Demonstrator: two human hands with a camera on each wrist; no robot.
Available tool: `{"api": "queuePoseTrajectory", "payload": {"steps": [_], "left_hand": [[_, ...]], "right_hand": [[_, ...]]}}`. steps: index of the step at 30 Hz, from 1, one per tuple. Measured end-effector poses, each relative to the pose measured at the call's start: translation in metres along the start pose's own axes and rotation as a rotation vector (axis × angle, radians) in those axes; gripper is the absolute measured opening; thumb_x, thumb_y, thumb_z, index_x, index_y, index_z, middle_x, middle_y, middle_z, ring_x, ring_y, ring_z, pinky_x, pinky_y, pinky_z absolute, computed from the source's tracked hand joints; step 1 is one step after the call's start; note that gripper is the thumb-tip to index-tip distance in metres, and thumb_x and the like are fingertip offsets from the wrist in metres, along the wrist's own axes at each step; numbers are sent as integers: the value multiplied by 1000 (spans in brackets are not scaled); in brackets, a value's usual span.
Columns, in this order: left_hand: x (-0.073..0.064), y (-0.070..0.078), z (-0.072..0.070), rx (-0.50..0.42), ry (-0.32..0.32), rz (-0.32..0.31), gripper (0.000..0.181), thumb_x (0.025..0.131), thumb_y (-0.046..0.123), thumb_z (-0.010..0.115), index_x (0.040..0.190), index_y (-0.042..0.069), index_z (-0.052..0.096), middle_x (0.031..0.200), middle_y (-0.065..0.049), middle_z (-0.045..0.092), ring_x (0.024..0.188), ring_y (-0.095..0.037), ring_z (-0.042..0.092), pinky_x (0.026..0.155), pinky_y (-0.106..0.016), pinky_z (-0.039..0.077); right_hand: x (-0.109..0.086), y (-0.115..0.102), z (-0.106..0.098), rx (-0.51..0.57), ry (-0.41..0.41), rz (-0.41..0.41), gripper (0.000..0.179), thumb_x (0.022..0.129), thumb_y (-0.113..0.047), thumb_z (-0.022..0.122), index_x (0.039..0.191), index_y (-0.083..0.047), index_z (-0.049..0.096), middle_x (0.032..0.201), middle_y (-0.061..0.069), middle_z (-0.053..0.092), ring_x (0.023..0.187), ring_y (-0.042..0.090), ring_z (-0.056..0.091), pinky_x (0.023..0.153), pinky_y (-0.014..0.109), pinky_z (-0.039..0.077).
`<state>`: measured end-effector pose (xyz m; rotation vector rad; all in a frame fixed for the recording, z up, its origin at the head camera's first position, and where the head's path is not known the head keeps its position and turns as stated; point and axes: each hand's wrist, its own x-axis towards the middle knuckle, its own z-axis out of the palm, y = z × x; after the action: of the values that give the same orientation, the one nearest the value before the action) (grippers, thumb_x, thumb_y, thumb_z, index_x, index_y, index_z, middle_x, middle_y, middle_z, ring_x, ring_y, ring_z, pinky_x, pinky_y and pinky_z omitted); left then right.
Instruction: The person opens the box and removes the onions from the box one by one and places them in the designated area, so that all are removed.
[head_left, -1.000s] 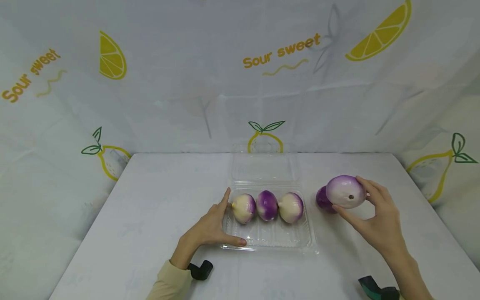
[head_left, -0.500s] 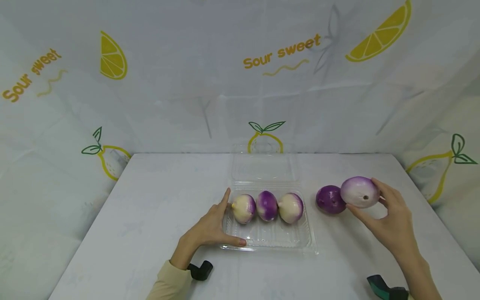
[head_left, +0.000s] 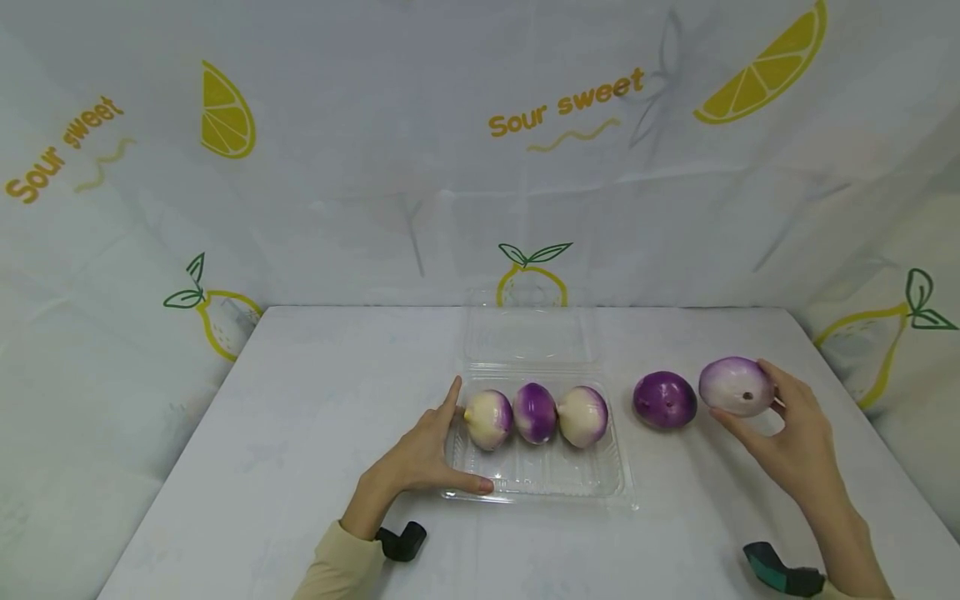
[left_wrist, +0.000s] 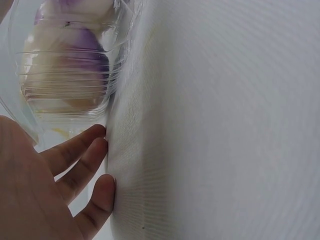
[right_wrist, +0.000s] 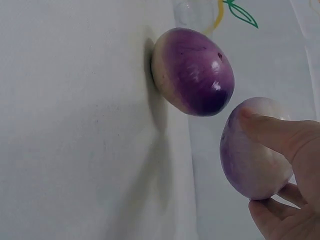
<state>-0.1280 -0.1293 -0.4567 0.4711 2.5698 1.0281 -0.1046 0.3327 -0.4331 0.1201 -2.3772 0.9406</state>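
My right hand point(head_left: 795, 442) pinches a pale purple-and-white turnip point(head_left: 737, 387) between thumb and fingers. In the right wrist view this held turnip point(right_wrist: 255, 155) is off the table, with the thumb across its side. Just left of it a darker purple turnip point(head_left: 664, 400) lies on the table. A clear plastic clamshell box point(head_left: 525, 483) stands with its lid folded back, and three purple-and-white turnips point(head_left: 535, 413) sit in a row inside. My left hand point(head_left: 420, 450) spreads around the box's left front corner, thumb along the front rim, index finger stretched up the left side.
The box's clear lid point(head_left: 528, 333) lies toward the back of the white table point(head_left: 322, 375). Behind it hangs a white cloth point(head_left: 405, 158) with lemon prints. Black wrist mounts point(head_left: 402, 540) sit at both wrists.
My right hand has moved right with its turnip, away from the darker purple turnip, which now shows whole. The left hand and the box have stayed in place.
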Motion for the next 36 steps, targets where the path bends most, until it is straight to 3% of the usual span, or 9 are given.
{"api": "queuePoseTrajectory", "payload": {"steps": [7, 10, 14, 20, 26, 28, 31, 34, 36], "left_hand": [[-1, 1, 0, 20, -3, 1, 148, 62, 62, 92, 165, 27, -8, 155, -9, 49, 143, -31, 45, 115, -58, 42], [-1, 1, 0, 19, -2, 2, 149, 62, 62, 92, 165, 27, -8, 155, -9, 49, 143, -31, 44, 114, -58, 42], [-1, 1, 0, 17, 0, 6, 148, 62, 62, 92, 165, 27, -8, 153, -9, 50, 142, -30, 45, 114, -58, 43], [-1, 1, 0, 15, 2, 10, 148, 62, 62, 92, 165, 28, -9, 153, -8, 50, 142, -29, 45, 114, -58, 42], [-1, 1, 0, 20, 4, 10, 148, 62, 61, 92, 165, 29, -9, 154, -10, 50, 144, -32, 44, 115, -59, 42], [0, 0, 0, 23, 6, 12, 148, 62, 61, 92, 165, 29, -9, 153, -10, 50, 143, -32, 44, 114, -59, 42], [0, 0, 0, 25, 8, 15, 148, 62, 60, 93, 165, 26, -8, 153, -9, 51, 142, -32, 45, 114, -59, 42], [0, 0, 0, 26, 7, 14, 148, 62, 61, 92, 166, 25, -7, 153, -9, 51, 142, -31, 45, 114, -59, 42], [-1, 1, 0, 24, 5, 9, 148, 62, 62, 92, 166, 26, -7, 153, -9, 51, 143, -31, 45, 114, -59, 42]], "right_hand": [[-3, 14, 0, -43, -87, 31, 88, 72, 0, 89, 148, 7, 45, 135, 39, 51, 124, -21, 32, 92, -12, 24], [-5, 18, 0, -69, -110, 37, 87, 74, -2, 89, 148, 7, 44, 136, 39, 50, 134, 9, 44, 92, -12, 22], [-7, 21, 0, -81, -145, 33, 87, 75, -2, 88, 148, 9, 43, 135, 40, 50, 125, 46, 44, 91, -12, 19], [-9, 27, 0, -77, -191, 29, 88, 75, -3, 89, 148, 10, 42, 135, 41, 49, 126, 39, 44, 90, -13, 19], [-9, 30, 0, -78, -230, 46, 90, 76, -4, 88, 149, 12, 39, 135, 44, 45, 117, 55, 46, 90, -13, 15], [-9, 30, 0, -86, -240, 44, 90, 75, -4, 88, 148, 13, 38, 134, 45, 46, 114, 55, 47, 89, -13, 15], [-9, 32, 0, -109, -242, 27, 89, 73, -5, 90, 146, 14, 41, 130, 43, 49, 110, 19, 53, 82, -7, 25], [-8, 35, 0, -127, -236, 5, 88, 70, -5, 91, 142, 15, 45, 125, 41, 53, 101, -12, 34, 75, 1, 27], [-8, 36, 0, -140, -245, 4, 88, 69, -5, 91, 141, 15, 46, 125, 40, 53, 99, -11, 33, 72, 4, 28]]}}
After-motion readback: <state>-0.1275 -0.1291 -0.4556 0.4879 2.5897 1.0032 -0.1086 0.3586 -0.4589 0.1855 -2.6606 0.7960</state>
